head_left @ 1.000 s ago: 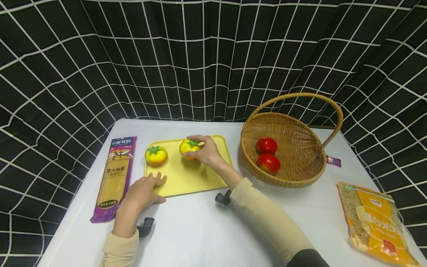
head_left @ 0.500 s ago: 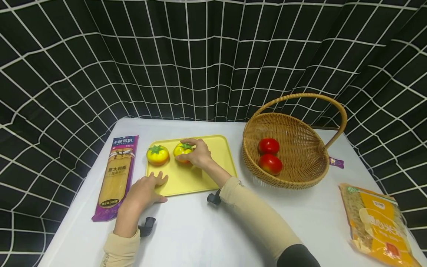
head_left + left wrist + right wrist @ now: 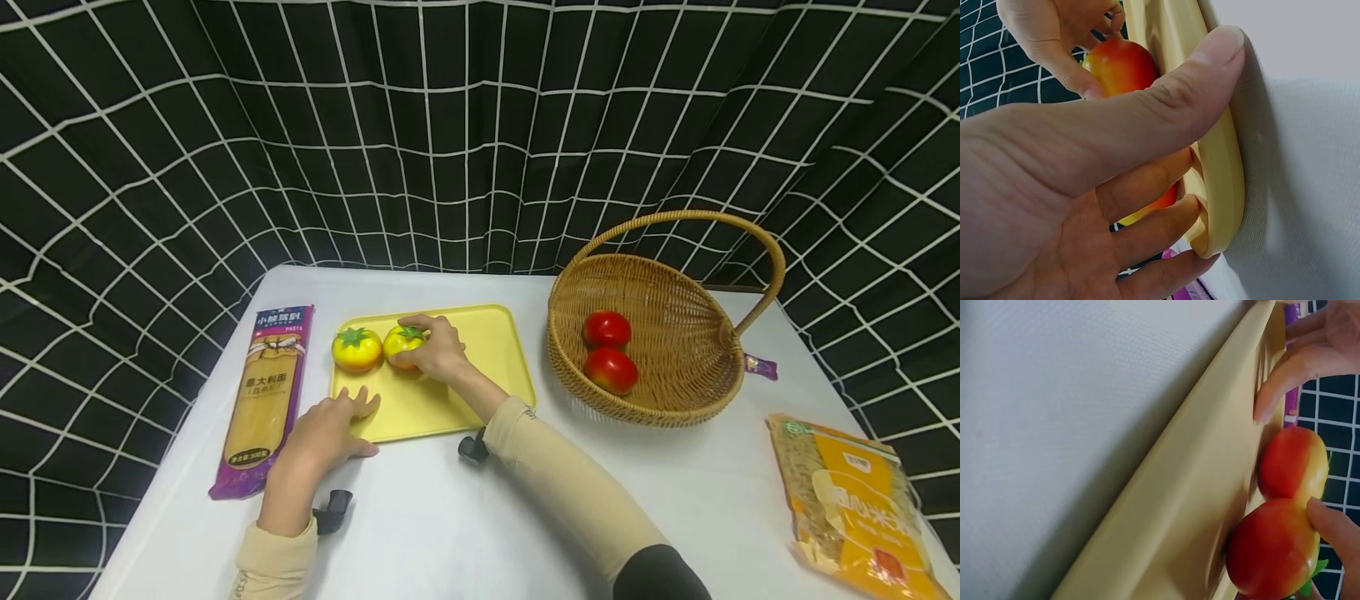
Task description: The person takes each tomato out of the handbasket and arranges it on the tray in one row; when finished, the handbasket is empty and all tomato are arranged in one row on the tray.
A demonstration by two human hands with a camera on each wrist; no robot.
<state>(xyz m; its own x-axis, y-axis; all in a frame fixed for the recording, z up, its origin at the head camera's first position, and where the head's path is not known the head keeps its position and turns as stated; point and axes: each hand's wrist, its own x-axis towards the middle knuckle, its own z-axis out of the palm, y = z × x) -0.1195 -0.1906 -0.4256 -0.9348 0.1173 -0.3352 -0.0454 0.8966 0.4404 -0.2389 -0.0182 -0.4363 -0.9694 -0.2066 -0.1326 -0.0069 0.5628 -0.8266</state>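
In the head view, my right hand (image 3: 440, 350) grips a yellow-and-red tomato (image 3: 402, 342) with a green leafy top, thumb on its near side. It sits on the yellow tray (image 3: 480, 392), right beside a second tomato (image 3: 357, 350) at the tray's left end. The right wrist view shows the gripped tomato (image 3: 1269, 550) against the other tomato (image 3: 1291, 464), both red underneath. My left hand (image 3: 322, 433) rests at the tray's near left corner with fingers spread. The left wrist view has its fingers (image 3: 1157, 244) touching the tray rim (image 3: 1225, 187), the thumb extended across it.
A wicker basket (image 3: 682, 400) with a tall handle stands right of the tray, holding two red fruits (image 3: 611, 371). A pasta packet (image 3: 266, 392) lies at the left. An orange-yellow bag (image 3: 855, 500) lies at the right, and a small purple packet (image 3: 761, 367) behind the basket.
My right hand has moved the gripped tomato left along the tray, up beside the other tomato. My left hand has stayed at the tray's corner.
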